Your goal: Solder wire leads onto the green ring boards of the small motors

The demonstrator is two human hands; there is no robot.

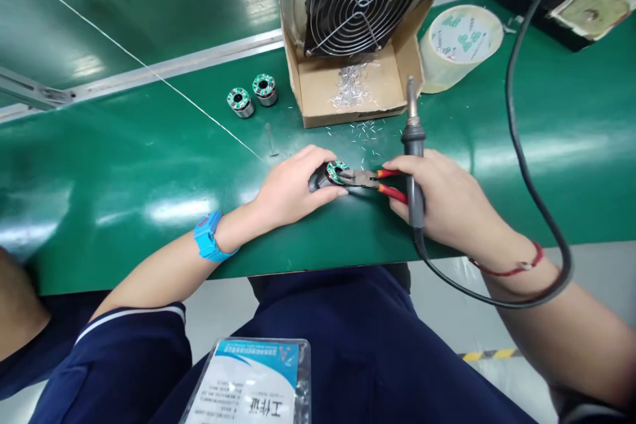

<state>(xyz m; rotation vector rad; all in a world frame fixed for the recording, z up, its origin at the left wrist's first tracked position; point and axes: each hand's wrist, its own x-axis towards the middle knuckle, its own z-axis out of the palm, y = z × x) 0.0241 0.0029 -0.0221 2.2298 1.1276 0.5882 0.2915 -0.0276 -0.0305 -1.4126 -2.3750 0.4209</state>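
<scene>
My left hand grips a small round motor part with a green circuit board on its top face. The fingers wrap round its dark lower body. My right hand is closed on red-handled pliers, whose metal jaws reach the edge of the circuit board. Whether the jaws are closed on a lead cannot be made out. A soldering iron is also held in the right hand, its tip pointing away from me and its cable looping over the right forearm.
Two similar board-topped motor parts stand farther back on the green bench. Behind my hands, a cardboard box holds clipped wire bits beneath a fan. A wide tape roll and a soldering stand with sponge lie rightward.
</scene>
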